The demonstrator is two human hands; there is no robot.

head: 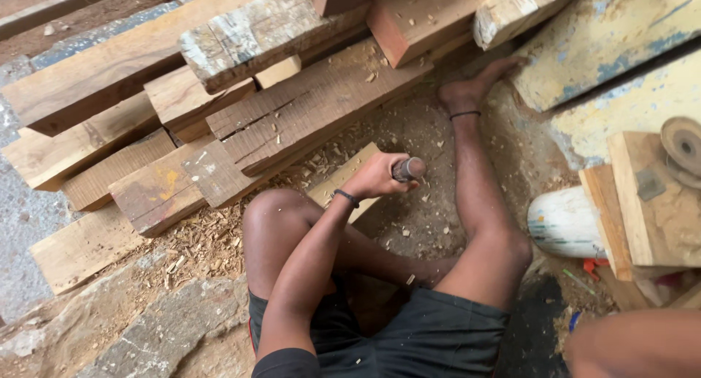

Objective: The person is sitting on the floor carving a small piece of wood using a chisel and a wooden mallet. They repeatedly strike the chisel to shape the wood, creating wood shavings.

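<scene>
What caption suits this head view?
Seated on the ground, left hand grips a chisel handle beside stacked timber and wood chips.

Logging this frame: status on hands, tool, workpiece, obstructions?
Left hand fisted around a chisel handle. Right hand not in view. Chisel over a pale wood plank by the knee. Wood chips around; stacked timbers crowd the far side.

Left hand (376,176): fist closed tight, knuckles up, arm extended forward and bent slightly at the elbow, dark band on the wrist. Right hand: out of frame; only a blurred forearm at lower right.
</scene>
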